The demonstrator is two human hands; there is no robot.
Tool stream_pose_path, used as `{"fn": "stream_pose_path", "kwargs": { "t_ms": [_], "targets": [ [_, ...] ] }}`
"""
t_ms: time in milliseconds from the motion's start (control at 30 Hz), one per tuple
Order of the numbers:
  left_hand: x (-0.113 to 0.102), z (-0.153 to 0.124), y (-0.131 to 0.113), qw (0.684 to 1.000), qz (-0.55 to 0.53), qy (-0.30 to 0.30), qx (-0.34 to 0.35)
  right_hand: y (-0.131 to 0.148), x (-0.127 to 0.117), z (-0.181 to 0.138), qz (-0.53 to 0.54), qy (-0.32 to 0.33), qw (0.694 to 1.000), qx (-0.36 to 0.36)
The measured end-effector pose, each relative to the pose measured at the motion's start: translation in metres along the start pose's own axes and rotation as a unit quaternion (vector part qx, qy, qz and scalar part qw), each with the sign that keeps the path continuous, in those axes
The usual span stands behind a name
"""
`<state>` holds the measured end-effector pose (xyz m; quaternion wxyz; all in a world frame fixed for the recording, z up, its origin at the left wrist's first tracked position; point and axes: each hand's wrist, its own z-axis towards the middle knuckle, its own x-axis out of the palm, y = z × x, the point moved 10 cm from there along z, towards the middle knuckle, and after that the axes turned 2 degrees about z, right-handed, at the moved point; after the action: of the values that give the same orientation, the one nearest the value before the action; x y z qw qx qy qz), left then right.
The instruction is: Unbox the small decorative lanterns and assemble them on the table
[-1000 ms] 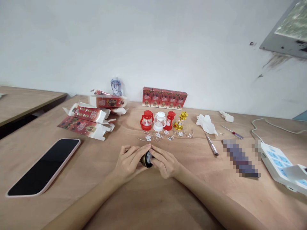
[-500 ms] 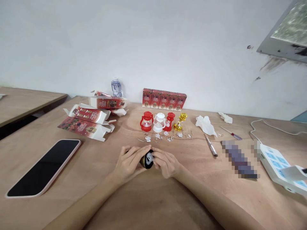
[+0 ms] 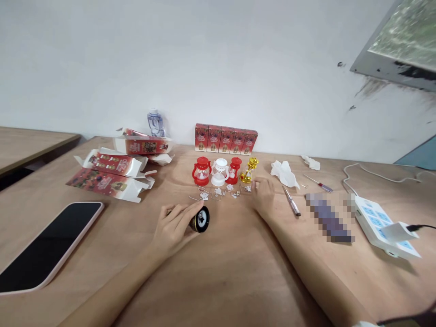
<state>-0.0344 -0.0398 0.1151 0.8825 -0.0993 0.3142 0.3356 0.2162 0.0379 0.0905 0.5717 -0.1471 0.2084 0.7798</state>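
Note:
My left hand (image 3: 173,227) is wrapped around a small black lantern (image 3: 201,220) with a gold band. The lantern lies tilted, its round base facing me, with a light insert and a dark opening. My right hand (image 3: 264,196) is at the row of small parts, its fingers curled down and their tips hidden. Bent wire handles and small white pieces (image 3: 235,194) lie to its left. Just behind them stand a red lantern (image 3: 202,171), a white lantern (image 3: 220,172), a second red lantern (image 3: 235,170) and a gold lantern (image 3: 250,170).
Red boxes (image 3: 225,140) line the wall near a bottle (image 3: 156,122). Opened cartons (image 3: 112,175) and a phone (image 3: 54,245) lie left. On the right are crumpled tissue (image 3: 284,173), two screwdrivers (image 3: 291,202), a blurred dark object (image 3: 329,218) and a power strip (image 3: 384,227).
My right hand has left the lantern's base and moved right and forward to the small parts. My left hand still holds the black lantern. The view has shifted slightly right.

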Motion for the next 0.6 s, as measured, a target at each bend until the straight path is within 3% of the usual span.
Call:
{"fn": "stream_pose_path", "kwargs": {
  "t_ms": [100,200,367,500,600],
  "targets": [
    [0.002,0.0,-0.001,1.0,-0.006,0.007,0.0,-0.045,0.009,0.006,-0.066,0.039,0.995,0.066],
    [0.002,-0.001,-0.002,1.0,-0.007,0.01,0.0,-0.061,0.019,0.002,-0.097,0.096,0.987,0.09],
    [0.004,-0.002,-0.002,1.0,-0.004,0.013,-0.003,-0.062,0.026,-0.003,-0.106,0.136,0.979,0.104],
    [0.002,-0.001,-0.003,1.0,-0.009,0.01,-0.002,-0.057,0.014,0.001,-0.087,0.096,0.986,0.108],
    [0.004,0.0,-0.003,1.0,-0.014,0.024,-0.006,-0.034,0.003,0.001,-0.042,0.064,0.994,0.082]
  ]
}}
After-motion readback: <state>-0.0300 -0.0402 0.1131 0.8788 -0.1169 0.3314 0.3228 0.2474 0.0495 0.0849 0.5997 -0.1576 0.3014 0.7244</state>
